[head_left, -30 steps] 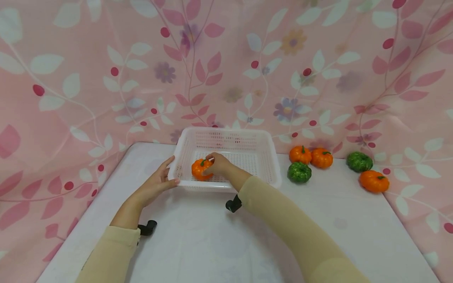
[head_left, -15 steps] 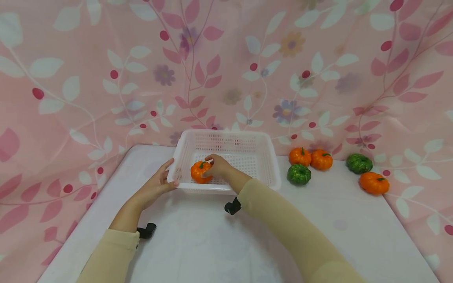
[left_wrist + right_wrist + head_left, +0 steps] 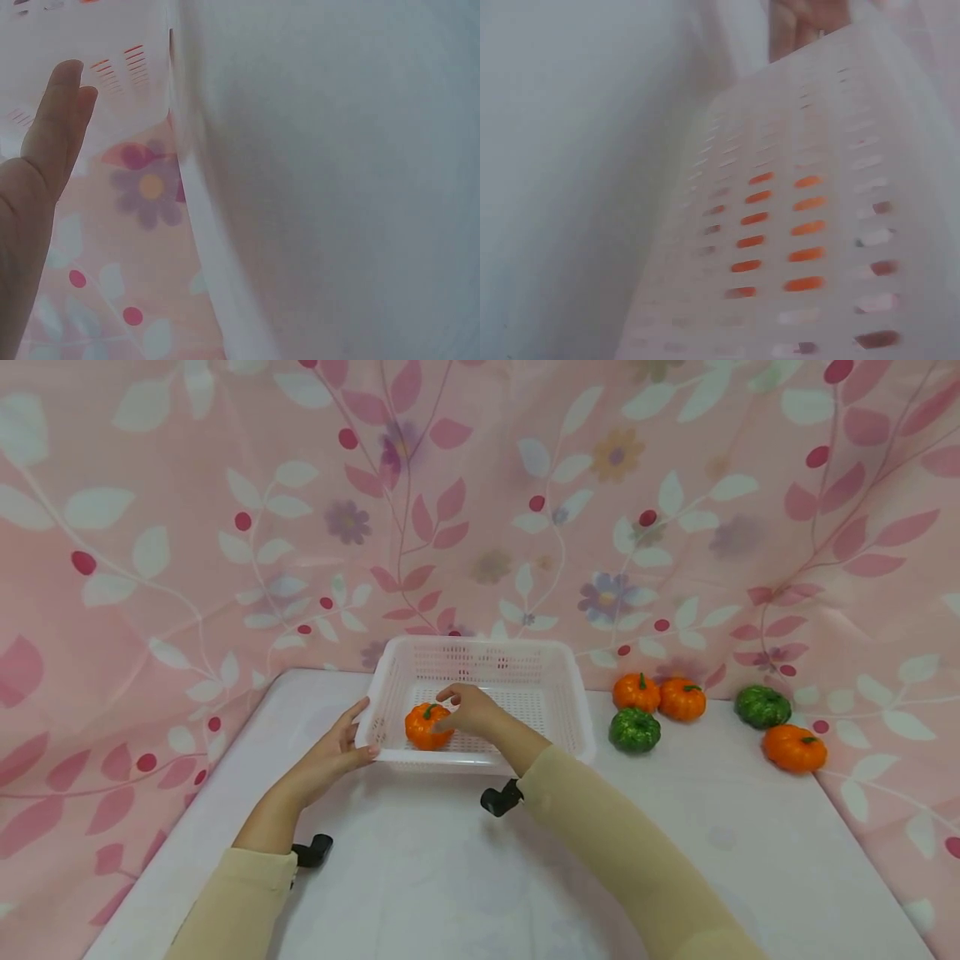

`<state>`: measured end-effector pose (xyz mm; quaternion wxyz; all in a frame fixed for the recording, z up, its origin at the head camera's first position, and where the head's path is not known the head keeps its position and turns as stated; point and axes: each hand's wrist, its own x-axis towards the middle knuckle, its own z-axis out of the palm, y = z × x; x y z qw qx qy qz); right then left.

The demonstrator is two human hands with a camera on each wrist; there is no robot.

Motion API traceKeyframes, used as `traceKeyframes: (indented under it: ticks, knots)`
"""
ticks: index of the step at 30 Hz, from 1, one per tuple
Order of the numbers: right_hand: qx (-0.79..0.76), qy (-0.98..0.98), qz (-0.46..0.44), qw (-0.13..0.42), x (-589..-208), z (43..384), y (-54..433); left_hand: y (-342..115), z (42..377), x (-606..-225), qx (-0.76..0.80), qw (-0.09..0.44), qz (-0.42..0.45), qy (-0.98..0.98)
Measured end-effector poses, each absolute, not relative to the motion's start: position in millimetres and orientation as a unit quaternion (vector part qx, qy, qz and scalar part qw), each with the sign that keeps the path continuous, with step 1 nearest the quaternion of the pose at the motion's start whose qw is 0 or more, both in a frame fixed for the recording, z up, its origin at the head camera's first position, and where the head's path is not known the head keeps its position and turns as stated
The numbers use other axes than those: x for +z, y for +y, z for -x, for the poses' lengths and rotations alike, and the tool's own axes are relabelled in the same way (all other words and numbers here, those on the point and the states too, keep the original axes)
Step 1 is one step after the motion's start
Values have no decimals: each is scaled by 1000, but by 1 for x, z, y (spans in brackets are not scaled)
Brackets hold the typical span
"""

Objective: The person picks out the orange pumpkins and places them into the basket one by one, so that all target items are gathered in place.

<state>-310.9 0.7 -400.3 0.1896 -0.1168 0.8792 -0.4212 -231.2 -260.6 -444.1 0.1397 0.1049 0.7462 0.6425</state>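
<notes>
Right hand (image 3: 474, 712): thumb and index finger parted, moderately wide, at the right side of a glossy orange ribbed pumpkin with green stem (image 3: 424, 732); contact cannot be confirmed. Pumpkin sits in the near left part of a white perforated plastic basket (image 3: 487, 664), just left of the fingers. Right forearm reaches in over the near rim. Left hand (image 3: 328, 760): fingers straight, spread from thumb, touching basket's near left corner.
</notes>
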Motion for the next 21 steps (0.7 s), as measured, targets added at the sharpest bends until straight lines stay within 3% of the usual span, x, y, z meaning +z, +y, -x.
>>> traceKeyframes:
  ticks: [21]
  knots:
    - [-425,891,145,69,-376,271,64,-259,231,-444,649,139,-101,741]
